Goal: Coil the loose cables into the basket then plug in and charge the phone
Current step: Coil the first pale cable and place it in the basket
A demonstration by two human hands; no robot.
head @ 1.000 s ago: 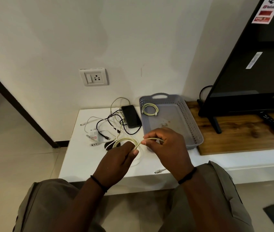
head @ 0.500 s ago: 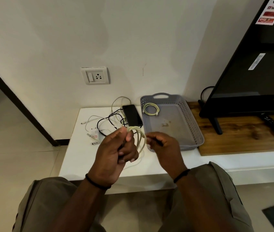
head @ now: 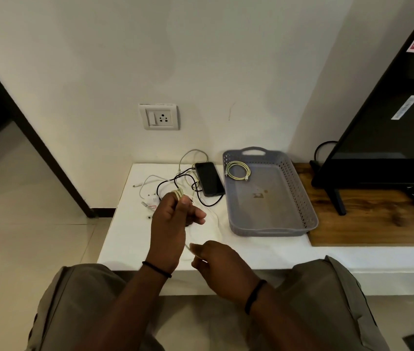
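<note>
Now my left hand (head: 173, 219) pinches the pale cable coil (head: 178, 193) between thumb and fingers, while my right hand (head: 216, 264), lower and nearer me, pinches its slack tail. To the right of both lies the grey basket (head: 309, 206), long axis running away from me, closest to my right hand; beside its left wall lies the phone (head: 209, 179).

The left hand (head: 173, 219) is raised at 12 o'clock, fingers curled and pinched at the tips. The right hand (head: 216, 264) is held lower at 5 o'clock, fingertips pinched together.
</note>
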